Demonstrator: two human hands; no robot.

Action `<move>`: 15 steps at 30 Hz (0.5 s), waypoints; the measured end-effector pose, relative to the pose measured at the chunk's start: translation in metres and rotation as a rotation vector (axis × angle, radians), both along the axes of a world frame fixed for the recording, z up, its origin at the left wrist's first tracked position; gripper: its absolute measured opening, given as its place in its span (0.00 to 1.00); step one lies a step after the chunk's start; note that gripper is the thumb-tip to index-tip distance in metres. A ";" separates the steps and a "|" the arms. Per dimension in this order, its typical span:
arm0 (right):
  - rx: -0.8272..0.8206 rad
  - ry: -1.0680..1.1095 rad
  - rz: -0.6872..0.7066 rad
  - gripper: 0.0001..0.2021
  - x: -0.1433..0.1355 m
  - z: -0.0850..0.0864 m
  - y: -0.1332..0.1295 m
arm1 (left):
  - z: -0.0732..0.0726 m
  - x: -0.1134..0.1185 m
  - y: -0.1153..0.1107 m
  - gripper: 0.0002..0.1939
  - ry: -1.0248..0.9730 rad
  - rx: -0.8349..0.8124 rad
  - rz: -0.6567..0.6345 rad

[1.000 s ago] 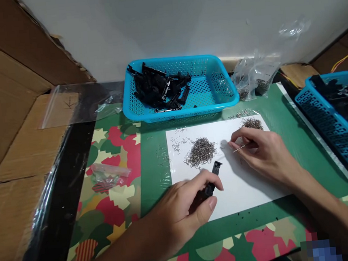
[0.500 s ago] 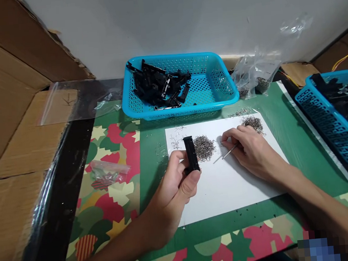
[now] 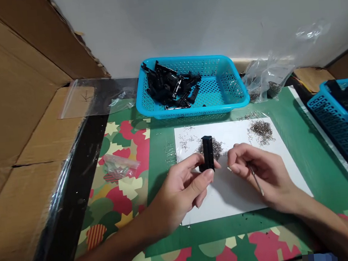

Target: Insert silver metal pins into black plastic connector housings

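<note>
My left hand (image 3: 183,188) grips a narrow black plastic part (image 3: 208,154) upright between thumb and fingers, above the white sheet (image 3: 228,199). To its right, my right hand (image 3: 259,171) is closed, with a thin metal rod (image 3: 256,179) lying across its palm under the curled fingers. At its pinched thumb and fingertip shows a tiny pale piece (image 3: 229,168), too small to name. Behind the black part lies a pile of small metal springs or pins (image 3: 218,147), partly hidden. A second pile of similar pieces (image 3: 261,131) lies farther right on the sheet.
A blue basket (image 3: 193,109) with black plastic parts stands behind the sheet. Plastic bags with small metal pieces (image 3: 263,84) lean beside it. Another blue basket (image 3: 338,124) sits at right. Cardboard (image 3: 37,134) borders the left; a small clear bag (image 3: 120,165) lies on the patterned covering.
My right hand has left the right-hand metal pile and come nearer, now with a tiny piece at its fingertips. The rod has swung to point toward me. The view has shifted slightly left.
</note>
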State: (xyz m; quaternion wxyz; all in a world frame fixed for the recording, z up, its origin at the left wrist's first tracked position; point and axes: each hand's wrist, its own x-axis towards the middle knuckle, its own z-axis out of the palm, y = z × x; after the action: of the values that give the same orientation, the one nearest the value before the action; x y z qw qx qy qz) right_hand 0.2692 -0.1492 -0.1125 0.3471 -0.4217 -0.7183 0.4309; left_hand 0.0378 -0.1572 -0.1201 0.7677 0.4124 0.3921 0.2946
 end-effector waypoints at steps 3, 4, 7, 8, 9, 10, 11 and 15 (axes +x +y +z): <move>0.300 -0.063 0.040 0.06 -0.010 -0.008 -0.007 | 0.003 0.000 -0.003 0.16 -0.030 -0.055 -0.069; 0.365 -0.089 0.048 0.07 -0.012 -0.010 -0.008 | 0.004 0.000 -0.005 0.15 -0.040 -0.080 -0.077; 0.440 -0.144 0.051 0.08 -0.017 -0.012 -0.010 | 0.005 0.000 -0.008 0.16 -0.067 -0.131 -0.073; 0.456 -0.157 0.047 0.09 -0.017 -0.012 -0.010 | 0.005 0.000 -0.009 0.16 -0.071 -0.129 -0.074; 0.472 -0.169 0.045 0.09 -0.018 -0.012 -0.010 | 0.004 0.000 -0.010 0.16 -0.073 -0.117 -0.074; 0.483 -0.179 0.044 0.09 -0.018 -0.011 -0.010 | 0.004 0.000 -0.010 0.16 -0.070 -0.099 -0.071; 0.490 -0.188 0.044 0.09 -0.018 -0.011 -0.010 | 0.003 0.000 -0.010 0.16 -0.060 -0.079 -0.065; 0.503 -0.207 0.050 0.09 -0.017 -0.010 -0.009 | 0.000 0.001 -0.010 0.16 0.010 -0.046 -0.030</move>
State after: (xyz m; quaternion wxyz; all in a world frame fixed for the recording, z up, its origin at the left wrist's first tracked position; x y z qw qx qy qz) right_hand 0.2527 -0.1582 -0.1224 0.3548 -0.3462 -0.8446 0.2021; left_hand 0.0385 -0.1675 -0.1201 0.7793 0.4018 0.3965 0.2720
